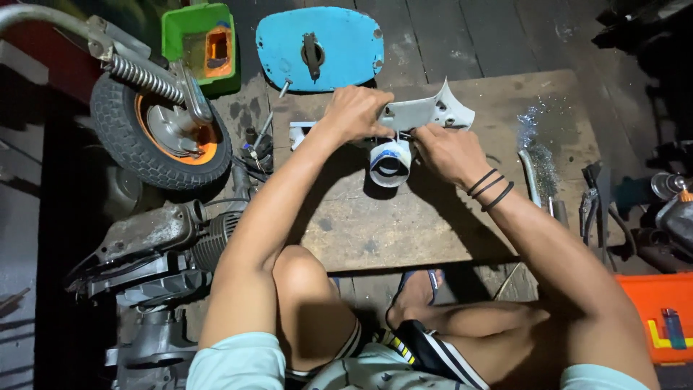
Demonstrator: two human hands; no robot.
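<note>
Fingers first — my left hand (354,112) is curled down over the near end of the white plastic cover (426,112), fingertips tucked under and out of sight, so how tightly they grip I cannot tell. Right hand (447,152) sits just beside it, fingers bent and pinched in at the cover's lower edge, right where the thin wires drop toward the round headlamp (390,162). That lamp hangs between my two hands, its open mouth facing me, white with a blue band around it. Black bands (491,189) circle my right wrist.

Everything rests over the wooden board (433,231) that lies flat on the dark plank floor, and I'm crouched at its near edge — knees up, one sandalled foot (419,285) touching the board.

Beyond my hands lies a blue oval panel (321,47) with a dark latch in its middle. To its left stands a green box (198,43). Further left, a small wheel (155,133) with an orange hub and a coil spring above it. Below that sits a grey engine block (155,245). On my right, pliers (590,198) lie at the board's edge, and an orange tray (660,314) is in the corner.
</note>
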